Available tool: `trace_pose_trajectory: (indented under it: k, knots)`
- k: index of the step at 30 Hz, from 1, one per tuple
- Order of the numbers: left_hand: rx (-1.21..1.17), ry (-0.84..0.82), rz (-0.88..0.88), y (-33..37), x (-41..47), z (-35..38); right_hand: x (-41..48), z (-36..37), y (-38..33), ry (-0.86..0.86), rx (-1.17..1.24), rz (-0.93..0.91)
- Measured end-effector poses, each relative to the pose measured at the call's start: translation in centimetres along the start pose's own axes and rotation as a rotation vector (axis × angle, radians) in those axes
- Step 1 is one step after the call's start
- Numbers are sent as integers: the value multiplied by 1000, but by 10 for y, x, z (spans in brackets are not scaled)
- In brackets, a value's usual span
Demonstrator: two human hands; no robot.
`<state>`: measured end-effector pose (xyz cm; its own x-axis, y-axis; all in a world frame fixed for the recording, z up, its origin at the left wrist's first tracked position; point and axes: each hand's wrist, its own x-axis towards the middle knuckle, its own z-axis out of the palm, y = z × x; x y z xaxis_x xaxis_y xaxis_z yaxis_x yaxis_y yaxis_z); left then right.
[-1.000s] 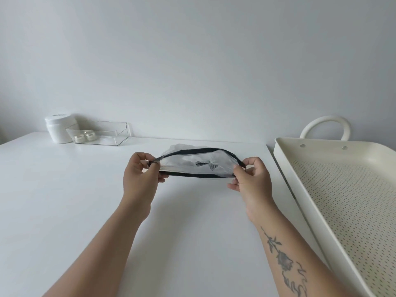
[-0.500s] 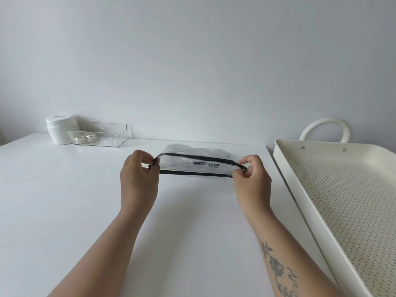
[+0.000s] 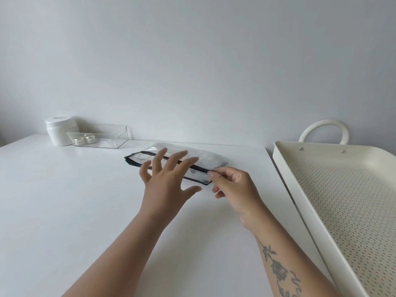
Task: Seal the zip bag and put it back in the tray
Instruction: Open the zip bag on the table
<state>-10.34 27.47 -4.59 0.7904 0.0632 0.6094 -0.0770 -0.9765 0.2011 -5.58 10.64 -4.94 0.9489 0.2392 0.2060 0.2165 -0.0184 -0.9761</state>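
Setting: white table (image 3: 64,211) against a plain pale wall, seen from a head-worn camera looking down over two bare forearms.
Zip bag: clear zip bag (image 3: 201,159) with a dark zipper edge lies on the table near its far side, between the hands and the wall, with pale contents inside; whether the zipper is fully closed cannot be told.
Left hand: left hand (image 3: 166,185) is released, fingers spread wide, palm down, over the bag's left and middle part; the fingertips overlap the dark edge, but contact cannot be confirmed.
Right hand: right hand (image 3: 232,186) pinches the bag's near right corner at the end of the zipper, between thumb and forefinger, the other fingers curled under.
Right forearm: carries a dark flower tattoo (image 3: 278,271).
Tray: cream tray (image 3: 285,185) with a perforated floor and a looped handle at its far end sits to the right of the bag, apart from it; the bag is outside it.
Back left corner: white jar (image 3: 59,130) stands touching or just beside a clear plastic box (image 3: 100,136) that holds two small pale round items.
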Motion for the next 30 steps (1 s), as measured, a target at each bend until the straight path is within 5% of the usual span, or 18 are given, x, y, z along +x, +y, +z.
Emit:
trace_pose_trajectory:
  k: [7,15,24,30]
  knots:
    - [-161,129,-5,-3,4,4,3,-3,1,-187,107,30]
    - [-684,-96,-97,-13,4,-5,3,2,7,-37,-250,-105]
    - [-590,152,-103,-9,5,-9,9,1,14,122,-391,-286]
    - [-578,156,-189,-14,7,-14,7,0,17,165,-463,-306]
